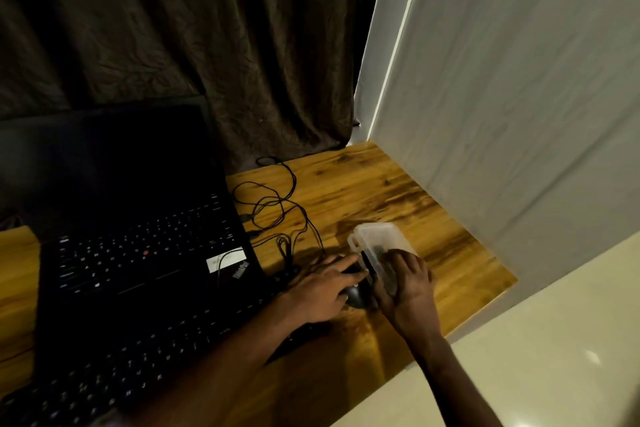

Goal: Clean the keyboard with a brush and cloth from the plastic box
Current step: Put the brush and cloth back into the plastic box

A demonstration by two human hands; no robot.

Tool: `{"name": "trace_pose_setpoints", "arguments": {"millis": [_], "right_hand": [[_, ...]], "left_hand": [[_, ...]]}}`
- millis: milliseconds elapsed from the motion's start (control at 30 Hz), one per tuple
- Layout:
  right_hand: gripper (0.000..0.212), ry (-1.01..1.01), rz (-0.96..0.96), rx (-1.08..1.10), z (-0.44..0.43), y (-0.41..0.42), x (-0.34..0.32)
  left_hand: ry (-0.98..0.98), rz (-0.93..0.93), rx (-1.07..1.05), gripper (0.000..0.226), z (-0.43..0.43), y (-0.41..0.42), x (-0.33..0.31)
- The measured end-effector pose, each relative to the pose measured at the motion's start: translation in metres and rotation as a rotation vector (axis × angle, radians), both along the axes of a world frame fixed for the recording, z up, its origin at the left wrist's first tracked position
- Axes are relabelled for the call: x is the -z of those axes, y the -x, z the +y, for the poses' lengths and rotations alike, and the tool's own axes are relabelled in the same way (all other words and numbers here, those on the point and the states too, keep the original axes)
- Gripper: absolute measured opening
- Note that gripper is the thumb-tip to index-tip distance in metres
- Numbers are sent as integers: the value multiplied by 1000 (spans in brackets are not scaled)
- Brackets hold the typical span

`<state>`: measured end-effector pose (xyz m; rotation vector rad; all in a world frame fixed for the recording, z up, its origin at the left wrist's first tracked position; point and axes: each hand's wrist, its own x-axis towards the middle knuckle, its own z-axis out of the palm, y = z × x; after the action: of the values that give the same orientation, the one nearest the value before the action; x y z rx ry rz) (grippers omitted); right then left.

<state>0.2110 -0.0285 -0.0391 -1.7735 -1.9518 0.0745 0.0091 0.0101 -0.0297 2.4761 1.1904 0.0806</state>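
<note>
Right hand (408, 282): fingers spread and bent over the near end of the box (375, 236), thumb on its left side, holding it. Left hand (322, 291): fingertips at the box's left edge, touching it; cannot tell if they pinch. Mouse (356, 298) lies just below, between both hands. Box translucent, dark contents blurred, sits on the bench (363, 184) right of the laptop (138, 236). Keyboard (138, 374) lies in front of the laptop, beneath the left forearm. Cables (277, 208) coil behind.
</note>
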Motion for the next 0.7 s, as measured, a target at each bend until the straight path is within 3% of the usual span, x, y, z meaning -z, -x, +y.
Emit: {"name": "trace_pose_setpoints", "arguments": {"millis": [167, 333, 533, 700], "right_hand": [[48, -8, -69, 15, -18, 8, 5], [48, -5, -101, 3, -24, 6, 8], [38, -59, -63, -66, -28, 6, 3], [27, -16, 85, -78, -28, -4, 6]], "left_hand": [[-112, -131, -14, 36, -3, 2, -4], [-222, -209, -130, 35, 4, 7, 4], [43, -354, -454, 33, 31, -3, -10], [203, -285, -480, 47, 57, -26, -31]]}}
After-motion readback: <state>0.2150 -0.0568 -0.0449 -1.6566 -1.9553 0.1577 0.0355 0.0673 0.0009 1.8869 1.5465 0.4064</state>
